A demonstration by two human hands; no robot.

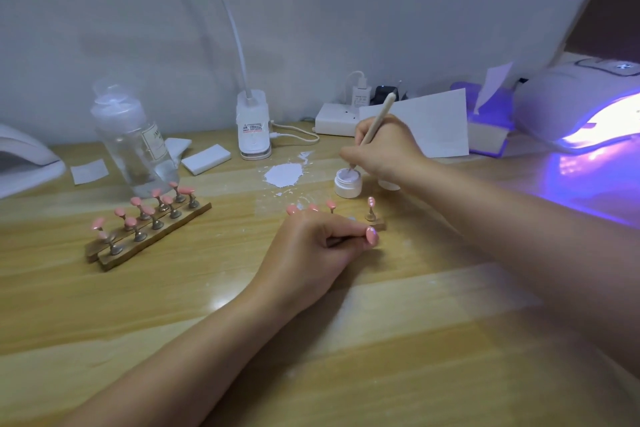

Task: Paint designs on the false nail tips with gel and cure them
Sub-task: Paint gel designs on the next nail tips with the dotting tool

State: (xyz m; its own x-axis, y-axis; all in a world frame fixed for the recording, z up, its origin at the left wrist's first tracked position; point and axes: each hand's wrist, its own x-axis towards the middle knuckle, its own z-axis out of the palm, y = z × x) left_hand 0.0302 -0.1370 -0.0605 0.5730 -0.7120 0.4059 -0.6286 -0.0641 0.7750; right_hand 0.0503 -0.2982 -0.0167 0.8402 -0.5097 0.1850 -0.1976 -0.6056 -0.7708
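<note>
My left hand [313, 246] pinches a small metal stand with a pink nail tip [372, 236] on its end, low over the table. Behind it a wooden strip [379, 225] carries more pink tips on stands, partly hidden by my fingers. My right hand [384, 149] grips a beige brush [375, 123] like a pen, its tip dipped in a small white jar of pale gel [348, 182]. A second wooden holder [149, 236] with several pink tips lies to the left.
A lit UV nail lamp [581, 107] glows purple at the right. A clear bottle [133, 139], white pads [206, 159], a desk lamp base [253, 125], a power strip [337, 118], paper [436, 121] and a white spill [284, 174] crowd the back.
</note>
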